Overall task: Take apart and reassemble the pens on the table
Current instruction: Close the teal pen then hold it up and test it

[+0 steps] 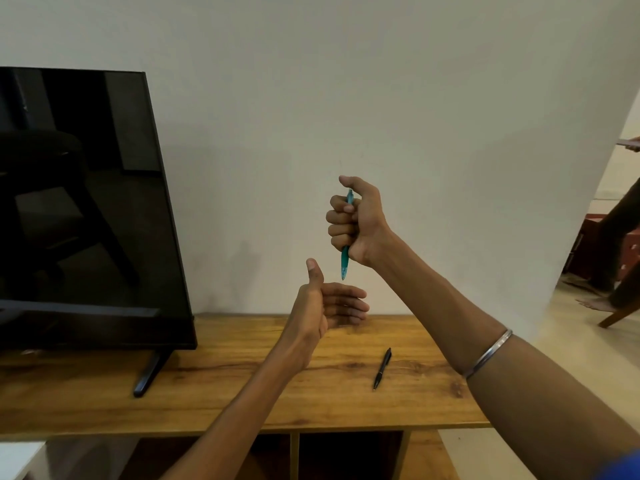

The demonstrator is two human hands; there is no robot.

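The teal pen [346, 237] is clamped upright in the fisted right hand [356, 221], tip just above the left hand [325, 306], whose fingers are spread and empty. The black pen [382, 368] lies on the table [242, 393], well below. Small parts could be dropped past the open fingers if the barrel is twisted loose.

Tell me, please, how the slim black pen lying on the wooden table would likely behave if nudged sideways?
The slim black pen looks round-barrelled, so it would probably roll on the smooth wooden table. It seems light and stiff, likely sliding easily.
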